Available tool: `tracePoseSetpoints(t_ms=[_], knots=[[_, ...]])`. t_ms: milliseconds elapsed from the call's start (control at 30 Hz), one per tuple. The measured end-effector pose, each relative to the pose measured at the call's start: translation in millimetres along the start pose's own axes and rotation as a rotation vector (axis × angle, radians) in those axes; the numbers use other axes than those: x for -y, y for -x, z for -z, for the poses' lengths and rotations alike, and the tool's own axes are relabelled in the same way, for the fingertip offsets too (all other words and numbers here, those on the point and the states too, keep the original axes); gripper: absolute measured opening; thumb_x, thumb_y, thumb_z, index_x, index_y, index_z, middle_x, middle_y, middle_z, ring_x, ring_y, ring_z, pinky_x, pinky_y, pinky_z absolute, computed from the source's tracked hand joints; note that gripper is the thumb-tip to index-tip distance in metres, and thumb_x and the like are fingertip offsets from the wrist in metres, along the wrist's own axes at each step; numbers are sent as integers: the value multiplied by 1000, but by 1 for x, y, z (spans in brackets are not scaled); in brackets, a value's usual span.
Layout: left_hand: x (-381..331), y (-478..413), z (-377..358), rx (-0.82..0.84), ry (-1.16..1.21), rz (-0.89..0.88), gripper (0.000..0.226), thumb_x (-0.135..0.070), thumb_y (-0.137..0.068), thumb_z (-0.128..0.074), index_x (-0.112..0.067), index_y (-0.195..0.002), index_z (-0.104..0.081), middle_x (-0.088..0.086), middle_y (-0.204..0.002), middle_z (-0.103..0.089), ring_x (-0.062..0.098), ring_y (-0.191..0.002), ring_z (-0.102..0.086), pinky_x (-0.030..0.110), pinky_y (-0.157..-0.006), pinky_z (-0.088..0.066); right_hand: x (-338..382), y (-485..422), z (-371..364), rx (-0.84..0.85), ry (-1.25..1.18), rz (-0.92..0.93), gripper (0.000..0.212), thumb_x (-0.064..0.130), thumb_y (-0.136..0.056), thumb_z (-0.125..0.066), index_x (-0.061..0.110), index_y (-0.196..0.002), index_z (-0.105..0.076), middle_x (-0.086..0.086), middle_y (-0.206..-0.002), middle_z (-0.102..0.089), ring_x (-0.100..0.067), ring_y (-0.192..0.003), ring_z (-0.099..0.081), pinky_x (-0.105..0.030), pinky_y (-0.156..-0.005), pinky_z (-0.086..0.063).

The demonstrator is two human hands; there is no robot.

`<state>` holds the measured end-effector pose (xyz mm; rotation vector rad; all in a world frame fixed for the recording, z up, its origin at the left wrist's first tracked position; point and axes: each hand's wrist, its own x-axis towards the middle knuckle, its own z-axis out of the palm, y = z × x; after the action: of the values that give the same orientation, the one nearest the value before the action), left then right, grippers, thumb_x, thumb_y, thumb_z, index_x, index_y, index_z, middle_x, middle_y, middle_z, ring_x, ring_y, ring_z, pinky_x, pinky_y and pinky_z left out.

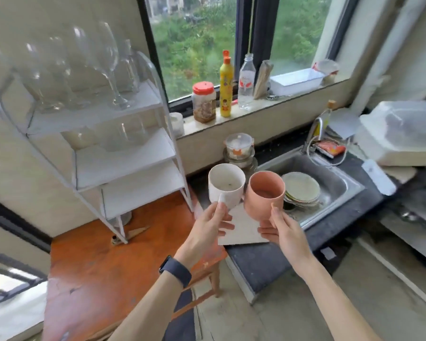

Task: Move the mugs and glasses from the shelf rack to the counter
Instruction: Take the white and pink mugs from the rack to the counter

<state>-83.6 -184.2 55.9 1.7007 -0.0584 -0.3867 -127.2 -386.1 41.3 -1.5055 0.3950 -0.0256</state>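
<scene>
Kitchen corner w/ a big window (pixel 197 45) at 12 o'clock, greenery outside. From my feed both mugs sit mid-frame, held up in the air. The left hand (pixel 208 227) pinches the white mug (pixel 226 185) low on its wall, thumb on the near side. The right hand (pixel 284 230) grips the pink mug (pixel 265 193) the same way, at 3 o'clock of the white one. Mugs are upright and just beside each other; can't tell if they touch. Only a dark speck shows inside the white one.

The shelf rack (pixel 123 153) is at 10 o'clock of the hands, on an orange table (pixel 108 267). Its top shelf has wine glasses (pixel 84 70), and the 2nd shelf has low glasses (pixel 130 134), blurred. The sink (pixel 335 183) at 3 o'clock holds a stack of plates (pixel 301 190).

Below the hands lies a white board (pixel 241 227), w/ the dark counter (pixel 263 262) at 5 o'clock. On the sill are a red-lid jar (pixel 204 102), yellow bottle (pixel 226 84), clear bottle (pixel 246 81) and white tray (pixel 296 81).
</scene>
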Motion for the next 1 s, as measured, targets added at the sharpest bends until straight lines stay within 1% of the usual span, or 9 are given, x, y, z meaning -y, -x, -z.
tracePoseSetpoints(t_ms=[100, 267, 333, 433, 567, 733, 800, 933, 1000], knots=[[-15, -13, -68, 119, -19, -10, 35, -51, -101, -40, -23, -102, -61, 9, -105, -69, 19, -87, -73, 35, -78, -53, 0, 19, 73, -172, -32, 19, 38, 40, -104, -49, 9, -101, -71, -7, -82, -76, -20, -77, -75, -28, -69, -60], [-42, -12, -208, 346, -14, -39, 35, -42, -104, -39, -15, -92, -57, 11, -96, -62, 13, -72, -70, 22, -61, -48, 1, 73, 211, -464, -102, 45, 41, 42, -103, -47, 8, -93, -68, -13, -82, -71, -23, -74, -73, -27, -64, -60], [-50, 0, -273, 435, -26, -40, 34, -43, -104, -38, -19, -89, -56, 11, -99, -64, 16, -76, -72, 23, -65, -48, -3, 104, 273, -564, -115, 52, 46, 43, -104, -45, 4, -92, -66, -13, -83, -70, -21, -72, -73, -25, -62, -60], [-60, 24, -368, 560, -39, -50, 38, -51, -102, -40, -19, -93, -58, 9, -106, -71, 21, -88, -74, 33, -76, -53, -10, 152, 363, -704, -113, 61, 49, 47, -103, -45, 6, -88, -67, -15, -85, -70, -24, -75, -74, -27, -63, -60], [-79, 60, -485, 715, -28, -29, 37, -50, -102, -40, -18, -89, -53, 8, -99, -69, 20, -86, -71, 28, -71, -48, -13, 217, 466, -876, -111, 72, 44, 47, -103, -44, 12, -87, -66, -16, -82, -70, -26, -75, -73, -25, -59, -58], [-95, 93, -607, 860, -82, -37, 38, -49, -103, -38, -18, -89, -55, 6, -100, -72, 24, -93, -74, 36, -81, -53, -20, 282, 567, -1046, -130, 84, 46, 43, -103, -45, 2, -106, -65, -18, -88, -71, -23, -72, -72, -21, -55, -57], [-101, 98, -644, 900, -96, -33, 37, -47, -104, -39, -18, -87, -55, 6, -97, -71, 26, -92, -73, 38, -82, -53, -21, 299, 595, -1098, -149, 78, 49, 45, -103, -45, 0, -106, -66, -19, -88, -72, -28, -77, -72, -23, -58, -58], [-113, 110, -741, 1010, -126, -48, 38, -47, -104, -38, -18, -86, -55, 9, -100, -71, 23, -86, -73, 38, -83, -54, -23, 332, 666, -1221, -172, 63, 52, 51, -101, -46, 4, -107, -67, -18, -88, -75, -32, -84, -75, -38, -75, -60], [-118, 113, -787, 1066, -145, -67, 37, -49, -104, -37, -21, -90, -57, 11, -107, -71, 20, -86, -73, 38, -82, -53, -23, 340, 703, -1262, -158, 64, 51, 54, -101, -45, 8, -111, -65, -17, -90, -75, -31, -84, -76, -38, -75, -61]])
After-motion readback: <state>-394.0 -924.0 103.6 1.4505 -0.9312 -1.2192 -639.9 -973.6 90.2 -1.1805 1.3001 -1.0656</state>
